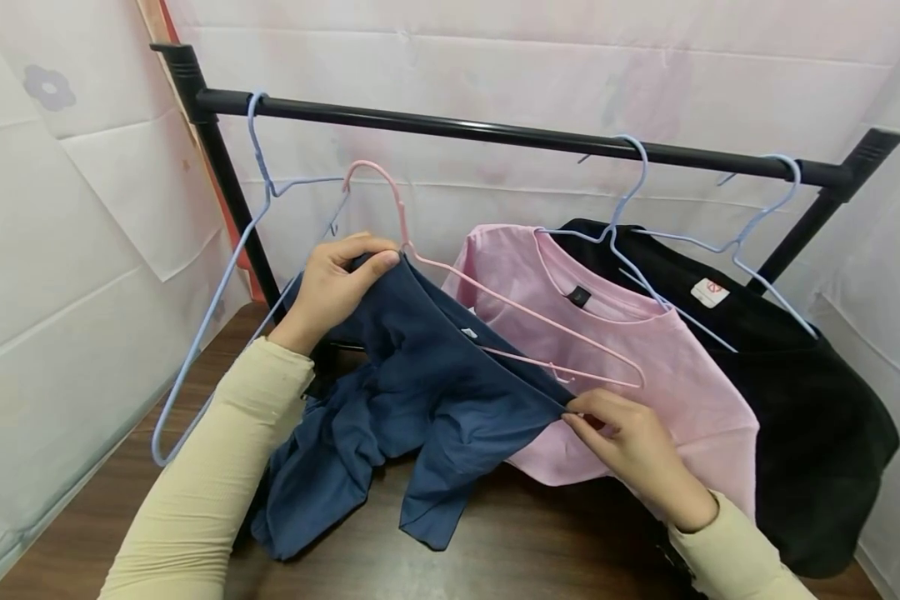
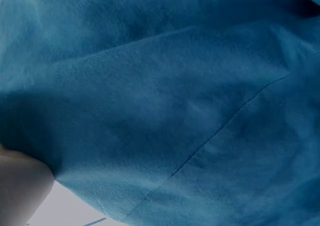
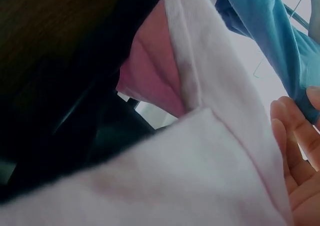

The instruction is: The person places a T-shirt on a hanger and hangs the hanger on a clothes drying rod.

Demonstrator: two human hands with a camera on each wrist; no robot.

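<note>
A dark blue T-shirt [image 1: 450, 408] hangs stretched between both hands, a small white label showing inside its neckline. My left hand [image 1: 337, 287] pinches the upper left of that edge, close by the hook of a pink hanger [image 1: 525, 311]. At the lower right end of the neckline, thumb and fingers of my right hand [image 1: 637, 450] pinch the fabric. One arm of the hanger sticks out over the opening; its other arm is hidden by the blue cloth. Blue fabric [image 2: 165, 110] fills the left wrist view.
A black rail [image 1: 450, 125] carries an unused-looking blue hanger [image 1: 228, 275] at left. To the right hang a pink T-shirt [image 1: 690, 392] and a black garment [image 1: 817, 442] on blue hangers. Below is a dark wooden surface [image 1: 525, 542]; pale sheets [image 1: 97, 250] enclose the sides and back.
</note>
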